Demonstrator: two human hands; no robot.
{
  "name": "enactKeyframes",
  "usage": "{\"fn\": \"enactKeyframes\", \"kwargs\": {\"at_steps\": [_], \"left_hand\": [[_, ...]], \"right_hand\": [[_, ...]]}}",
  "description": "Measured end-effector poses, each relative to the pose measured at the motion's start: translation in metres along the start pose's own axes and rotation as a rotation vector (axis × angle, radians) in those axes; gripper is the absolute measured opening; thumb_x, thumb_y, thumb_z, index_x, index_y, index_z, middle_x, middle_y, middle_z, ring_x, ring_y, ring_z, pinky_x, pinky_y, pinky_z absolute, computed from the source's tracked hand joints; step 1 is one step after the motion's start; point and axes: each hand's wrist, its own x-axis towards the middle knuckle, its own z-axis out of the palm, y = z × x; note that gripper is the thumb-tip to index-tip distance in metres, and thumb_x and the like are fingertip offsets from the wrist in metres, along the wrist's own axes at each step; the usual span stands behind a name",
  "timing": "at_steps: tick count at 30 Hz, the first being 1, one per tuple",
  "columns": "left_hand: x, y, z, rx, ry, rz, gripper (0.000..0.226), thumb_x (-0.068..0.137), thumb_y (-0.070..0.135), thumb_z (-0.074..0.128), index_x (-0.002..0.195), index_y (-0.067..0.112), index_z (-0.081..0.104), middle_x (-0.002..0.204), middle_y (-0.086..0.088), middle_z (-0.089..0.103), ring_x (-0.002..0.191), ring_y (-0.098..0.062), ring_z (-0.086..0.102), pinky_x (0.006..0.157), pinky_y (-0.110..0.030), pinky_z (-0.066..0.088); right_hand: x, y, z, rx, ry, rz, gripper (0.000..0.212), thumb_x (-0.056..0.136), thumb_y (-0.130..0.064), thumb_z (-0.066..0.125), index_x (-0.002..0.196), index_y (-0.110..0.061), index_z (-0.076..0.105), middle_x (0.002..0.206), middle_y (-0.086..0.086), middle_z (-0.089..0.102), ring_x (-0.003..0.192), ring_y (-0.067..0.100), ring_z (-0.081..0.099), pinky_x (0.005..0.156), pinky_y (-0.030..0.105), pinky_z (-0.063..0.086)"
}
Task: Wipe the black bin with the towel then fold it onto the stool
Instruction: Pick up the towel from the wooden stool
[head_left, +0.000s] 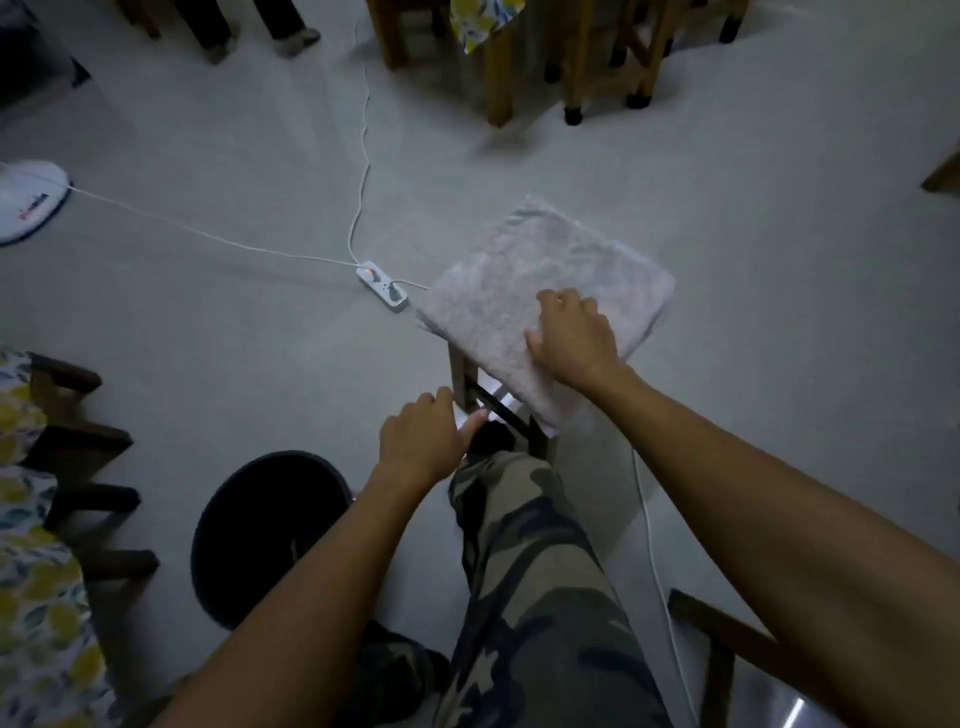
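A view from the head looks down at a pale grey floor. A pale pinkish towel (540, 291), folded into a thick, roughly square pad, lies on top of a small wooden stool (462, 374) and covers its seat entirely; the towel's edges overhang the seat, and only the stool's dark legs show beneath the near left corner. The towel's surface looks fuzzy and slightly mottled, with rounded folded edges.

The right hand (571, 338) rests flat on the towel's near edge, palm down, fingers spread, pressing rather than gripping. The left hand (423, 436) hovers just beside the stool's near leg, fingers loosely curled, holding nothing.

The black bin (270, 535), round and dark, stands on the floor to the left of the person's camouflage-trousered leg (524, 571), near the stool but apart from it.

The towel appears soft, light and limp; it would likely sag if lifted by one corner, so it is best taken by two corners or slid under with a flat palm. It should not slip easily on the wooden seat, though the overhanging edges could drag it off.

A white power strip (383, 284) with cords lies on the floor beyond the stool's far left corner.
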Motion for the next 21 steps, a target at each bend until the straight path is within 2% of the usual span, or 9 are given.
{"fn": "enactKeyframes", "kwargs": {"at_steps": [4,7,9,11,13,15,17,19,21], "left_hand": [[-0.002,-0.034,0.024,0.007,-0.059,-0.103,0.073,0.096,0.074,0.03,0.135,0.017,0.051,0.131,-0.008,0.063,0.111,-0.03,0.063,0.089,-0.047,0.054],[-0.005,-0.06,0.041,-0.024,-0.099,-0.15,0.073,0.096,0.073,0.031,0.138,0.016,0.05,0.134,-0.009,0.062,0.113,-0.029,0.063,0.09,-0.047,0.054],[-0.012,-0.073,0.052,-0.023,-0.131,-0.189,0.074,0.096,0.074,0.031,0.139,0.016,0.05,0.135,-0.009,0.062,0.114,-0.029,0.063,0.091,-0.047,0.054],[-0.023,-0.082,0.063,-0.025,-0.161,-0.219,0.076,0.095,0.075,0.03,0.14,0.016,0.049,0.136,-0.009,0.061,0.115,-0.029,0.063,0.091,-0.047,0.054],[-0.033,-0.088,0.071,-0.044,-0.186,-0.243,0.075,0.095,0.074,0.031,0.14,0.017,0.049,0.137,-0.009,0.061,0.116,-0.029,0.062,0.093,-0.046,0.054],[-0.043,-0.091,0.077,-0.072,-0.211,-0.265,0.075,0.095,0.074,0.031,0.14,0.017,0.049,0.136,-0.008,0.061,0.116,-0.029,0.062,0.092,-0.047,0.053],[-0.053,-0.093,0.08,-0.089,-0.211,-0.272,0.074,0.095,0.074,0.031,0.139,0.017,0.049,0.135,-0.008,0.061,0.115,-0.029,0.063,0.091,-0.046,0.054],[-0.061,-0.095,0.079,-0.105,-0.187,-0.27,0.073,0.095,0.074,0.032,0.139,0.018,0.05,0.136,-0.008,0.061,0.116,-0.029,0.063,0.092,-0.046,0.053],[-0.069,-0.099,0.077,-0.114,-0.165,-0.282,0.072,0.096,0.073,0.033,0.139,0.018,0.05,0.136,-0.007,0.061,0.118,-0.029,0.062,0.092,-0.045,0.052]], "right_hand": [[0.034,0.001,0.016,-0.056,0.0,0.039,0.064,0.098,-0.049,0.052,0.148,-0.013,0.038,0.155,0.022,0.037,0.136,0.045,0.039,0.108,0.054,0.036],[0.044,0.006,0.033,-0.095,0.02,0.096,0.076,0.099,-0.062,0.039,0.156,-0.012,0.03,0.166,0.021,0.024,0.152,0.045,0.021,0.118,0.059,0.021],[0.041,0.008,0.043,-0.111,0.062,0.087,0.078,0.101,-0.063,0.032,0.156,-0.009,0.031,0.165,0.02,0.026,0.152,0.044,0.022,0.119,0.059,0.02],[0.038,0.005,0.044,-0.119,0.116,0.071,0.07,0.103,-0.059,0.034,0.15,-0.008,0.04,0.157,0.02,0.04,0.144,0.042,0.036,0.114,0.057,0.031],[0.036,-0.001,0.041,-0.146,0.186,0.038,0.055,0.103,-0.052,0.042,0.135,-0.008,0.052,0.138,0.018,0.054,0.125,0.037,0.051,0.099,0.051,0.043],[0.031,-0.008,0.037,-0.168,0.246,0.005,0.035,0.103,-0.039,0.051,0.122,-0.011,0.056,0.123,0.013,0.059,0.11,0.033,0.055,0.086,0.045,0.045],[0.025,-0.017,0.035,-0.189,0.236,-0.016,0.021,0.1,-0.023,0.056,0.118,-0.012,0.055,0.117,0.013,0.059,0.103,0.032,0.056,0.077,0.042,0.045],[0.02,-0.026,0.032,-0.179,0.174,-0.021,0.023,0.096,-0.015,0.059,0.117,-0.012,0.053,0.115,0.016,0.057,0.1,0.032,0.056,0.074,0.041,0.046],[0.017,-0.037,0.026,-0.123,0.095,-0.017,0.029,0.094,-0.016,0.065,0.118,-0.012,0.051,0.116,0.016,0.055,0.1,0.031,0.058,0.08,0.041,0.052]]}}
